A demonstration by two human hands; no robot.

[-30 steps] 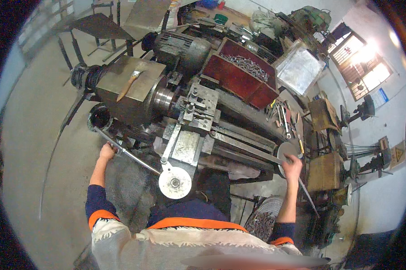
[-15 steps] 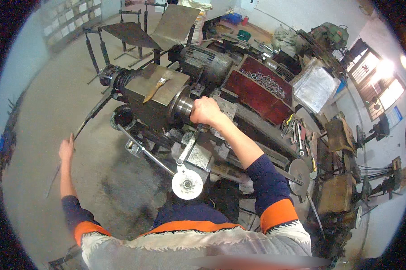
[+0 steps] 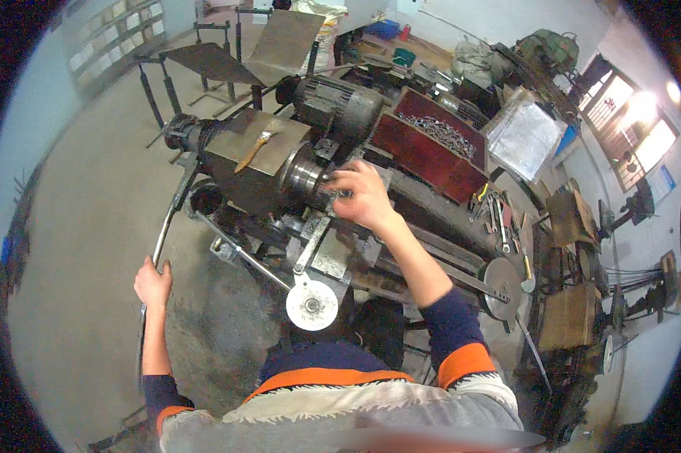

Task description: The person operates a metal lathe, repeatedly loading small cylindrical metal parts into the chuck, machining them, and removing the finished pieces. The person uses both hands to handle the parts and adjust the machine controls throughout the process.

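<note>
My left hand point(image 3: 153, 282) is closed round a long metal lever point(image 3: 163, 235), which slants down from the left end of a lathe-like machine. Its lower end runs on below my fist. My right hand point(image 3: 362, 195) hovers just right of the shiny round chuck point(image 3: 306, 174), fingers bent and apart. Whether a small part lies under those fingertips is too blurred to tell. On top of the grey headstock point(image 3: 269, 155) rests a paintbrush point(image 3: 254, 150) with a wooden handle. A white round handwheel point(image 3: 312, 305) sits at the machine's front, close to my body.
Behind the chuck stand a ribbed motor point(image 3: 337, 106) and a dark red tray point(image 3: 397, 147) heaped with small metal parts. Wrenches point(image 3: 500, 219) lie to its right. A metal rod point(image 3: 242, 257) juts out at the front. Metal stands point(image 3: 212, 60) occupy the far left.
My left hand has swung the lever nearer and to the right. My right hand has drawn back slightly from the chuck, and its fingers have loosened.
</note>
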